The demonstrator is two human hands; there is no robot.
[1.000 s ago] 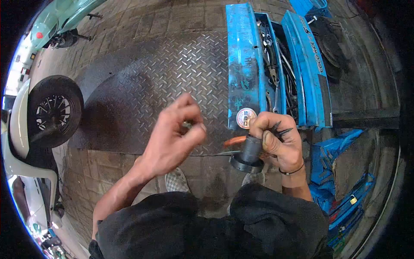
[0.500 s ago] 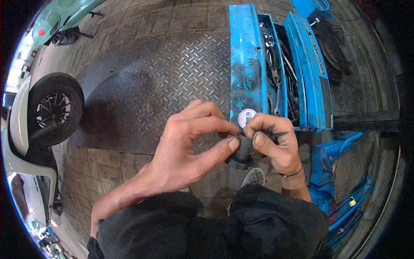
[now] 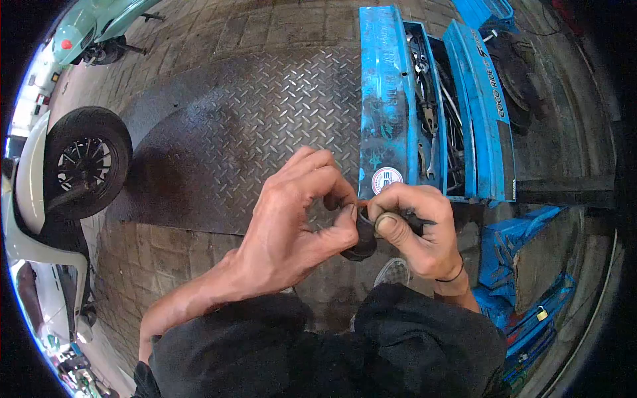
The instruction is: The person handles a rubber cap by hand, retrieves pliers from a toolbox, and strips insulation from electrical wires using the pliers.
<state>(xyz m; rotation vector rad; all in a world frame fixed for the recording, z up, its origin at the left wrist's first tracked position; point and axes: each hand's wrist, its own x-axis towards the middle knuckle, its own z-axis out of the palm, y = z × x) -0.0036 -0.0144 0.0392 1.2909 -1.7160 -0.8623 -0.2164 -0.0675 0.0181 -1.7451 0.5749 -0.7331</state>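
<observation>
My left hand (image 3: pixel 282 215) is closed in a pinch, thumb and forefinger on a small black rubber-like part (image 3: pixel 360 248) with a rounded lower end. Opposite it, my right hand (image 3: pixel 421 229) grips the upper edge of the same part between thumb and bent forefinger. The fingertips of both hands almost meet and cover most of the part, so its exact kind cannot be made out. Just beyond my right hand stands an open blue metal toolbox (image 3: pixel 383 73) with a round sticker (image 3: pixel 387 180). Wrenches (image 3: pixel 433 152) and other tools lie inside it.
A diamond-plate metal sheet (image 3: pixel 298 99) covers the floor ahead. To the left is a white scooter's wheel (image 3: pixel 86 159), with a green vehicle (image 3: pixel 83 33) farther back. Blue metal pieces (image 3: pixel 501 265) and a padlock (image 3: pixel 542 313) are at the right. My shoe (image 3: pixel 393 272) shows below my hands.
The fingers of my left hand have curled in more, and its thumb has drawn back. My right hand has shifted slightly left. The black part has turned and shows less.
</observation>
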